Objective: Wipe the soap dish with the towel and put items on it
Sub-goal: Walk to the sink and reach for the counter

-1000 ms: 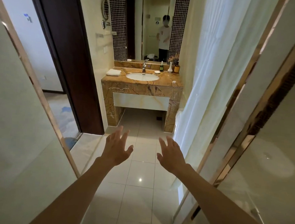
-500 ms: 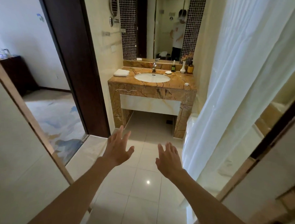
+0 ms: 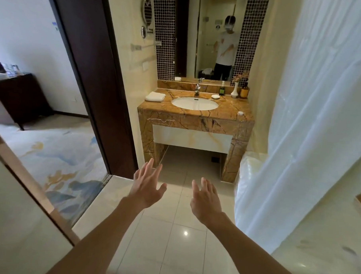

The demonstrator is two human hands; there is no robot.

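A folded white towel [image 3: 155,96] lies on the left end of the brown marble vanity counter [image 3: 228,110], beside the white basin [image 3: 194,103]. A small white soap dish [image 3: 215,96] sits behind the basin, right of the tap [image 3: 197,89]. A small white round item [image 3: 240,113] rests near the counter's front right corner. My left hand [image 3: 147,184] and my right hand [image 3: 206,198] are stretched out over the tiled floor, well short of the vanity, fingers spread and holding nothing.
A green bottle [image 3: 222,90], a white vase with flowers [image 3: 235,91] and an amber bottle [image 3: 244,91] stand at the counter's back right. A white shower curtain [image 3: 312,122] hangs on the right. A dark door frame [image 3: 91,70] and an open doorway are on the left. A mirror [image 3: 213,36] shows a person.
The view has moved forward into the bathroom, so the vanity is nearer and larger. Both hands stay raised, spread and empty in front of me.
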